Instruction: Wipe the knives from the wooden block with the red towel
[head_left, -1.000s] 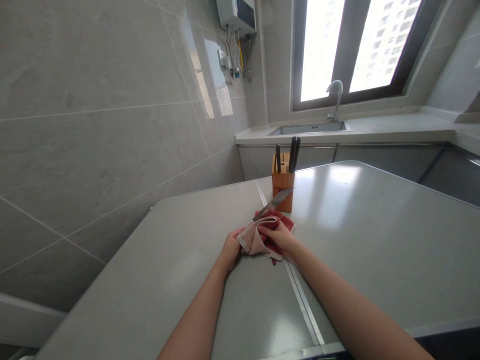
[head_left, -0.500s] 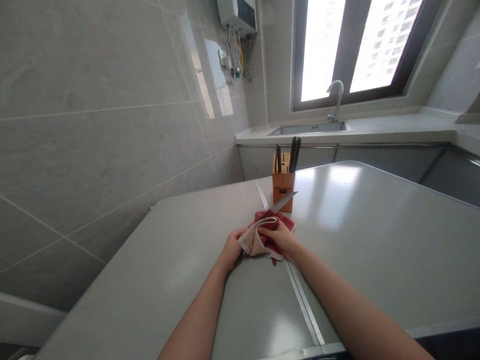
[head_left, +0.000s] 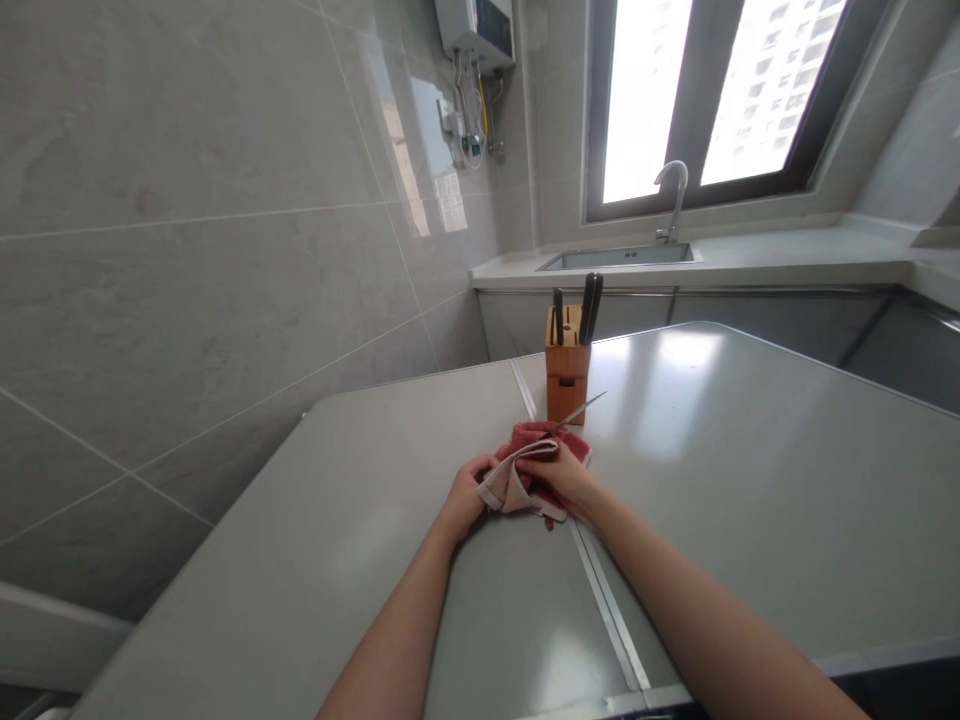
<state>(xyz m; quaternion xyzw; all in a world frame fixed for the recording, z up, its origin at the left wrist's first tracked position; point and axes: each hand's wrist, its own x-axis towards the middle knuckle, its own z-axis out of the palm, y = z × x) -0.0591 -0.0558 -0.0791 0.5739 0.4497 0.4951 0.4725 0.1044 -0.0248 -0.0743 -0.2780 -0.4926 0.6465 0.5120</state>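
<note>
A knife points up and to the right, its narrow blade tip showing beyond a red and pale pink towel. The towel is bunched around the rest of the blade, and the handle is hidden. My left hand is closed at the towel's left edge, in line with the blade, on the knife's handle end. From the right, my right hand pinches the towel's folds, fingers partly tucked inside. Just behind the blade stands a wooden knife block with several black-handled knives in its slots.
The grey table has a metal seam strip running across it. Tiled wall borders the left side. Beyond the table are a counter with a sink, a faucet and a window; a water heater hangs above.
The blade has turned from its broad side to nearly edge-on, and its tip has shifted slightly right and down. Both hands and the towel stay almost in place.
</note>
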